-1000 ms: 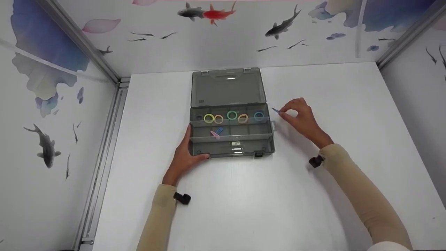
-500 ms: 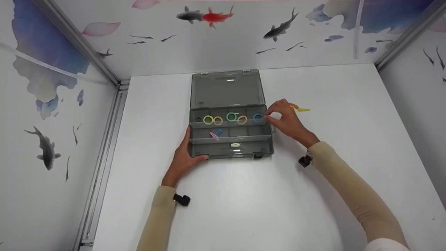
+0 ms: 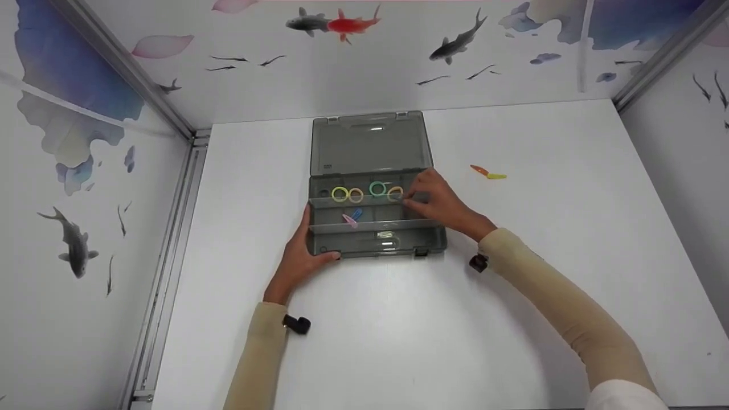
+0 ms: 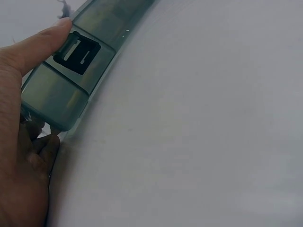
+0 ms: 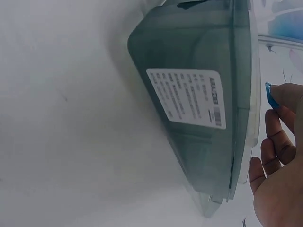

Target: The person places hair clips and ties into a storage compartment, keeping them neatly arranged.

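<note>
A grey see-through divider box [image 3: 353, 244] lies with its lid [image 3: 370, 145] folded back. My left hand [image 3: 299, 265] holds its near left corner, the thumb [image 4: 45, 42] against the front wall beside a latch and the fingers along the side. Over the right part of the box, my right hand [image 3: 441, 202] pinches a small blue hair clip [image 5: 271, 96] between thumb and fingertip. A pink hair clip [image 3: 349, 220] and another blue clip [image 3: 357, 214] lie in the middle row. Yellow [image 3: 340, 194], green [image 3: 377, 189] and orange rings [image 3: 356, 195] sit in the back row.
On the white table [image 3: 387, 330], right of the box, lie an orange clip [image 3: 479, 170] and a yellow clip [image 3: 496, 176]. A white printed label [image 5: 189, 97] is stuck to the box's outer side. Fish-patterned panels [image 3: 376, 68] enclose the table.
My right hand has moved left with the blue hair clip, from beside the box to over its right part, now covering the blue ring. The left hand stays on the corner.
</note>
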A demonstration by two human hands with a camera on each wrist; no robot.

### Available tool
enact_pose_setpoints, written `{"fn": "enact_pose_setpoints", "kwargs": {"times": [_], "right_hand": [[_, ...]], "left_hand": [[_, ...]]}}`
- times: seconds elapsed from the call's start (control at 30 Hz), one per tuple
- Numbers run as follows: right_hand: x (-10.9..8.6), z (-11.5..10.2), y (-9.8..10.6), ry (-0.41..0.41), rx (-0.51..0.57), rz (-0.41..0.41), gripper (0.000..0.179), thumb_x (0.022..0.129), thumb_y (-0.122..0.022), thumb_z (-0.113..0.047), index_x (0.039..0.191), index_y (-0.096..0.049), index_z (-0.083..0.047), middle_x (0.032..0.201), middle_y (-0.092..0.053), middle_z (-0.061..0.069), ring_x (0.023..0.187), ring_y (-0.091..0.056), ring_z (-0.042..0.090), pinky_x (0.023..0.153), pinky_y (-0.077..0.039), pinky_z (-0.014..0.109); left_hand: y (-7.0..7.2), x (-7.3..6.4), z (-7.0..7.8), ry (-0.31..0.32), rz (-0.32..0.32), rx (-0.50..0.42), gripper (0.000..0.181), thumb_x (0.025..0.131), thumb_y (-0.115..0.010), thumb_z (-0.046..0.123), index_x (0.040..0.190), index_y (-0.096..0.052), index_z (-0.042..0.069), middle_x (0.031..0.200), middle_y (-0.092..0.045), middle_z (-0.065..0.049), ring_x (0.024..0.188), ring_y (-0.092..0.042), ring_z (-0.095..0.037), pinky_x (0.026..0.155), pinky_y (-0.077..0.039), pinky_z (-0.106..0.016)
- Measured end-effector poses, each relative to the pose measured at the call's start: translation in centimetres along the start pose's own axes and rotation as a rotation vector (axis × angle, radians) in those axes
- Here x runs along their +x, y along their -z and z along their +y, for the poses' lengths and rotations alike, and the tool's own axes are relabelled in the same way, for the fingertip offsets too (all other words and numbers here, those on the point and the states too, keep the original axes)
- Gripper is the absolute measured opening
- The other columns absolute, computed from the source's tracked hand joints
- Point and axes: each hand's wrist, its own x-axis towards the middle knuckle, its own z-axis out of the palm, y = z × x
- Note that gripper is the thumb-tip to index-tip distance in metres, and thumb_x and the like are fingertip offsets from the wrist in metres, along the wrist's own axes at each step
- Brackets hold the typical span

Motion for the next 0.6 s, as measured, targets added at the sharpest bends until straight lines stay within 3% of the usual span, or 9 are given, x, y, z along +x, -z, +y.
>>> {"fn": "enact_pose_setpoints", "kwargs": {"times": [0.3,0.6], "right_hand": [[0.7,-0.9,-1.7,-0.017,0.004,-0.098,0.008,0.101,-0.081,-0.007,0.106,-0.084,-0.001,0.103,-0.069,0.011,0.105,-0.051,0.031,0.094,-0.042,0.047],[1.2,-1.6,-2.8,0.033,-0.046,-0.138,0.005,0.099,-0.083,-0.007,0.103,-0.082,-0.003,0.104,-0.068,0.010,0.104,-0.050,0.029,0.095,-0.041,0.051]], "left_hand": [[0.0,0.1,0.1,0.008,0.005,0.012,0.134,0.084,-0.098,0.046,0.179,-0.004,0.033,0.184,-0.016,-0.009,0.169,-0.016,-0.033,0.135,-0.019,-0.058],[-0.1,0.0,-0.1,-0.004,0.008,0.010,0.134,0.085,-0.098,0.044,0.179,-0.003,0.032,0.184,-0.014,-0.008,0.169,-0.015,-0.033,0.135,-0.019,-0.057]]}}
